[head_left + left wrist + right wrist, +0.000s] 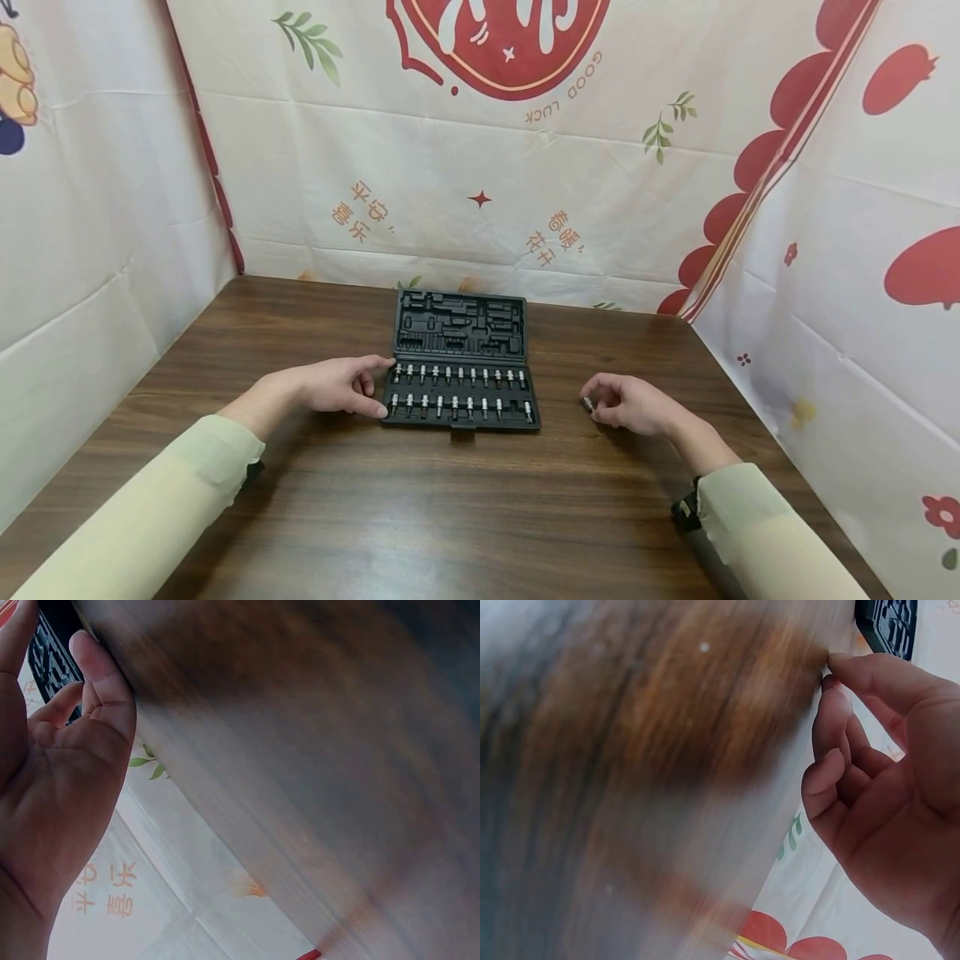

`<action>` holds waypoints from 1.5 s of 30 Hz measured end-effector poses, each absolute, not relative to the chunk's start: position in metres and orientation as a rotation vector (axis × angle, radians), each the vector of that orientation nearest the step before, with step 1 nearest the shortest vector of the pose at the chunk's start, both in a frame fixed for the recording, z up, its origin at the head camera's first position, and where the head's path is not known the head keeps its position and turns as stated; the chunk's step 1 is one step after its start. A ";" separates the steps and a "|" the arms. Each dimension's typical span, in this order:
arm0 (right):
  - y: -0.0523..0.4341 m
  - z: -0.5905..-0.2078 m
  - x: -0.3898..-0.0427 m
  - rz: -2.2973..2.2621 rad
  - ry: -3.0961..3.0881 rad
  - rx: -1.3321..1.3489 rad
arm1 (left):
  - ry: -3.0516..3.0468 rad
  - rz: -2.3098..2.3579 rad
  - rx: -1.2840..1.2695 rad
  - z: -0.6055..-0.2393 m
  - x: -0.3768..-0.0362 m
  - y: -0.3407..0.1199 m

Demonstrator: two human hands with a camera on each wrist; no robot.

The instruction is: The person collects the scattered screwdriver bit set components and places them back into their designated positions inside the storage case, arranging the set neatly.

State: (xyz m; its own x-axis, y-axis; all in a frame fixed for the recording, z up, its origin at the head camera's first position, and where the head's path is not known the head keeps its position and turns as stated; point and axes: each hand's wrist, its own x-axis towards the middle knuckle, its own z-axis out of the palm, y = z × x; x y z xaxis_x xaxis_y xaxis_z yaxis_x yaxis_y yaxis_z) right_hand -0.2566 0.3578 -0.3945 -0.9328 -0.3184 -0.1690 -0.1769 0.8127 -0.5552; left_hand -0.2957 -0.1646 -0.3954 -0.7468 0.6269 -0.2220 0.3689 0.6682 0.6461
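A black socket case (461, 386) lies opened flat on the table, its moulded lid (461, 323) folded back toward the wall. Two rows of silver bit sockets (454, 406) stand in the base, with a gap near the right end of the front row. At the case's left edge, my left hand (337, 387) touches it with a straight index finger and thumb, the other fingers bent. To the right of the case, just over the table, my right hand (633, 406) pinches a small bit socket (588, 405) between thumb and fingers. The right wrist view hides that socket.
The brown wooden table (465, 508) carries the case. Printed white cloth (450, 217) hangs behind it and along both sides, close to the table edges. A dark wrist strap (686, 510) shows at my right cuff.
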 end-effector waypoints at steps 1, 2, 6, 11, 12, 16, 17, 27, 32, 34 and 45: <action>0.358 -0.395 -0.257 -0.806 2.749 -0.387 | 2.456 0.814 0.781 -0.396 -0.296 -0.165; 0.358 -0.395 -0.257 -0.809 2.753 -0.394 | 2.457 0.813 0.779 -0.396 -0.296 -0.165; 0.358 -0.397 -0.257 -0.848 2.775 -0.402 | 2.458 0.810 0.771 -0.399 -0.297 -0.165; 0.355 -0.396 -0.257 -0.984 2.794 -0.387 | 2.457 0.815 0.767 -0.400 -0.298 -0.165; 0.354 -0.395 -0.257 -1.016 2.797 -0.383 | 2.457 0.815 0.768 -0.399 -0.298 -0.165; 0.349 -0.392 -0.256 -1.156 2.779 -0.354 | 2.453 0.816 0.766 -0.398 -0.298 -0.165; 0.347 -0.391 -0.256 -1.193 2.768 -0.346 | 2.452 0.819 0.759 -0.398 -0.298 -0.165; 0.328 -0.385 -0.258 -1.436 2.656 -0.289 | 2.441 0.829 0.771 -0.396 -0.296 -0.165; 0.318 -0.381 -0.256 -1.526 2.593 -0.296 | 2.446 0.827 0.771 -0.397 -0.296 -0.165; 0.315 -0.381 -0.256 -1.560 2.567 -0.296 | 2.446 0.825 0.774 -0.397 -0.296 -0.165; 0.299 -0.381 -0.257 -1.566 2.539 -0.303 | 2.449 0.826 0.780 -0.398 -0.297 -0.165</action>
State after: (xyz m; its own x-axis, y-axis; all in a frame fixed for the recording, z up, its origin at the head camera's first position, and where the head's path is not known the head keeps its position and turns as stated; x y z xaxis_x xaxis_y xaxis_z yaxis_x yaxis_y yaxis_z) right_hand -0.2566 0.2986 -0.3814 -0.9694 -0.2450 -0.0160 -0.0957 0.4370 -0.8944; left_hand -0.2968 -0.1648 -0.3979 -0.7449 0.6300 -0.2196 0.3683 0.6627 0.6521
